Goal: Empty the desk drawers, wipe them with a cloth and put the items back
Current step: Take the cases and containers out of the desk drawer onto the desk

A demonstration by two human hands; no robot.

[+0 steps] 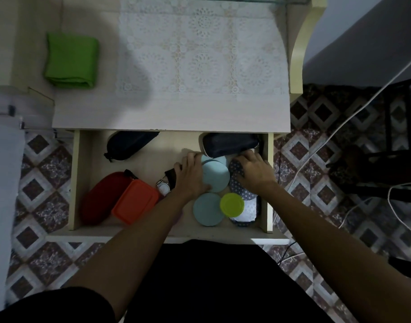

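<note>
Open drawer (76, 183): both hands crowded against right wall.

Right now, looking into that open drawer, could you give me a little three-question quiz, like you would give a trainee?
1. True or false: the green cloth lies inside the drawer.
2. Which item sits beside the orange box? A) red pouch B) yellow-green lid C) white cable
3. Fill in: the left hand and right hand both reach around the upper pale blue ____.

Key
1. False; it lies on the desk top.
2. A.
3. Lid.
</note>
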